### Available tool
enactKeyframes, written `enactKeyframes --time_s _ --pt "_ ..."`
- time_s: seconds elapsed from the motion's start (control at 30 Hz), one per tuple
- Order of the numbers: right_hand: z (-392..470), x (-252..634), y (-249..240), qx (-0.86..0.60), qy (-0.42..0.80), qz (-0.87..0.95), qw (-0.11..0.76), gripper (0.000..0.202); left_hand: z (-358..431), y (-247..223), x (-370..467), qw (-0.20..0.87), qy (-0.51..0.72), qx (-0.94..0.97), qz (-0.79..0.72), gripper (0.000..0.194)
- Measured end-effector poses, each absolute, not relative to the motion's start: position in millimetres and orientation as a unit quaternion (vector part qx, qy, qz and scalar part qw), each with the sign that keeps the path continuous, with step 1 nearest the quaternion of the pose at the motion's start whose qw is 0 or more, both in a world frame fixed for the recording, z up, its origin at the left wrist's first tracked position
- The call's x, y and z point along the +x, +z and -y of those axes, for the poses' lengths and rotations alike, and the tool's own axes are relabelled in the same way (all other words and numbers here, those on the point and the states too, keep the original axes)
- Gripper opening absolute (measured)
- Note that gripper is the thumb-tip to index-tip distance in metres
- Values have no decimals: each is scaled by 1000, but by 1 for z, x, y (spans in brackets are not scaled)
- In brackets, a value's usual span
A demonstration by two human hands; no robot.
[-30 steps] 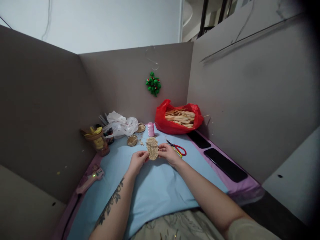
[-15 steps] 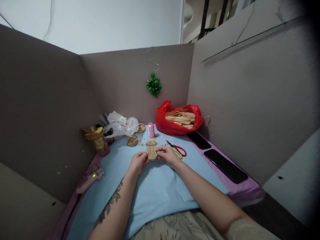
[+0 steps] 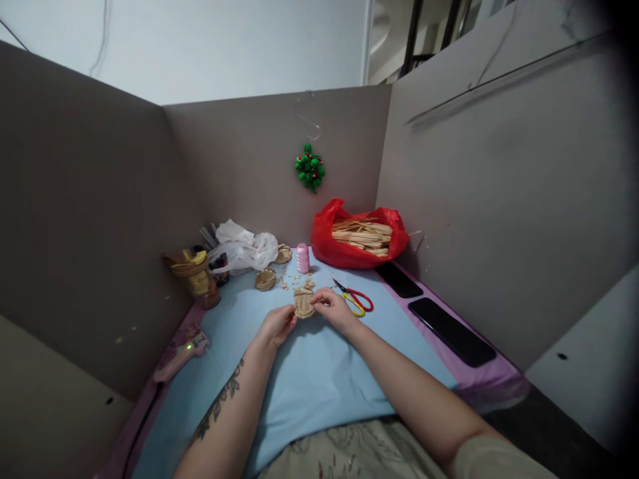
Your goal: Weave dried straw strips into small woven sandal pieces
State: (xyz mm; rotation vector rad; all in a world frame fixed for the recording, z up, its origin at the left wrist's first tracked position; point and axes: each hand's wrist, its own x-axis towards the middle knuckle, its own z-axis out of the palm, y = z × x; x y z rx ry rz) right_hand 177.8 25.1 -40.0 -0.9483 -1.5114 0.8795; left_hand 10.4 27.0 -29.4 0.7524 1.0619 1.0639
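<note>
A woven piece [image 3: 302,303] is pinched at its edges between the fingertips of the left hand [image 3: 278,324] and right hand [image 3: 334,310], beside scissors [image 3: 351,291].

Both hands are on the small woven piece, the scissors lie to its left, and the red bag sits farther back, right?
Not quite: the head view shows the scissors lying to the right of the woven piece. The rest stands: left hand and right hand are on it, and the red bag sits farther back.
</note>
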Motion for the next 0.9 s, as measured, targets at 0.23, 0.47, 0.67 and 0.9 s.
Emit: enactKeyframes --time_s 0.23,0.47,0.67,0.9 --pt "-16 178 -32 -355 249 734 523 23 -25 -26 10 674 453 306 -497 15" --pt "-4 181 -23 -315 163 817 455 23 -27 -28 7 670 450 310 -502 14" --pt "-4 180 -24 -320 164 827 432 18 -29 -32 6 659 447 336 -503 13" --pt "-5 180 -25 -311 184 828 428 15 -29 -37 3 619 422 436 -498 17"
